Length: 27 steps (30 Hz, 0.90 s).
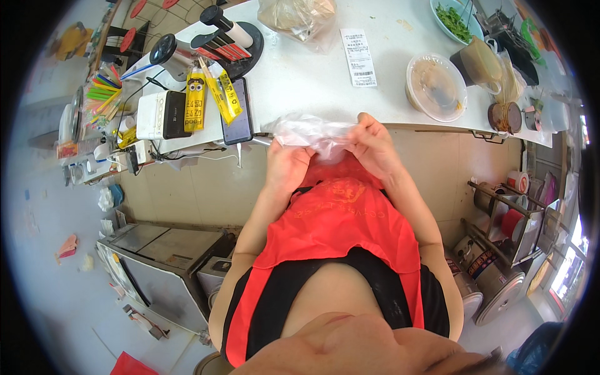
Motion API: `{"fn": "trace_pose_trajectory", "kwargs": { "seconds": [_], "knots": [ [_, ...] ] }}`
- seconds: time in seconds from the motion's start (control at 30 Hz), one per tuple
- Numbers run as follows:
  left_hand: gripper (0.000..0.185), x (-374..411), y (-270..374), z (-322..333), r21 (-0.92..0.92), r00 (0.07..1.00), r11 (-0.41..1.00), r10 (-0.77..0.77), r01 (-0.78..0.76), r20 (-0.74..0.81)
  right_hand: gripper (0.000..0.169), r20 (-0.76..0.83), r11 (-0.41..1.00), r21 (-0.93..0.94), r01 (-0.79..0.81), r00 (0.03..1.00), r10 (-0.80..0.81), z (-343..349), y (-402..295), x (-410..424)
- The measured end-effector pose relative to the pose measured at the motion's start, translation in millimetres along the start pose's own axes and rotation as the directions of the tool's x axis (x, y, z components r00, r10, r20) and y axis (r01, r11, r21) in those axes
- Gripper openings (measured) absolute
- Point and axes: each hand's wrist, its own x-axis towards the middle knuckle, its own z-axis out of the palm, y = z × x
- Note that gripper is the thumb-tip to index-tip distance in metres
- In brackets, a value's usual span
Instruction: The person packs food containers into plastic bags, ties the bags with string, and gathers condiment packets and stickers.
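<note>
Between my hands, at the near edge of the white table [300, 89], is a thin translucent plastic bag [318, 131]. My left hand [288, 161] grips its left side, and my right hand [372, 145] pinches its right side. Beyond it on the table lie a printed paper receipt [358, 58] and a tied clear plastic bag [300, 18] with contents I cannot tell. To the right stands a round lidded plastic container [436, 86] with food inside. A smartphone [236, 112] lies left of my hands, partly under yellow-wrapped chopsticks [225, 96].
At left on the table are a white boxy device [161, 115], a black-based dispenser [239, 47] and colourful straws [101, 96]. A bowl of green herbs [452, 21], a tilted jug [476, 61] and a jar [504, 117] are at right. Behind me are a metal cabinet [164, 276] and a rack [511, 220].
</note>
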Motion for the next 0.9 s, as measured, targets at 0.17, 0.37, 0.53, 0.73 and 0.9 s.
{"fn": "trace_pose_trajectory", "kwargs": {
  "seconds": [0.17, 0.37, 0.53, 0.73, 0.9],
  "knots": [
    [0.016, -4, 13, 14, 0.07, 0.988, 0.986, 0.148, -0.151, 0.048, 0.014, -0.123, 0.951, -0.31, 0.01, 0.991, -0.05, 25, -13, -13],
    [0.028, -3, 14, -17, 0.545, 0.894, 0.774, 0.438, -0.321, -0.097, 0.027, -0.277, 0.124, -0.961, -0.249, 0.821, -0.498, -1, -15, -39],
    [0.036, -3, 35, -39, 0.396, 0.957, 0.912, 0.2, -0.104, -0.21, 0.034, -0.227, -0.255, -0.83, -0.496, 0.718, -0.658, -22, -36, -81],
    [0.053, -3, 32, 7, 0.725, 0.943, 0.669, -0.109, -0.165, 0.315, 0.046, 0.452, -0.65, -0.752, 0.111, 0.805, -0.385, 10, -40, -38],
    [0.029, 13, 80, -28, 0.799, 0.796, 0.231, -0.13, -0.555, 0.591, 0.026, -0.346, 0.305, -0.922, -0.239, 0.863, -0.369, -35, -75, -81]
  ]
}}
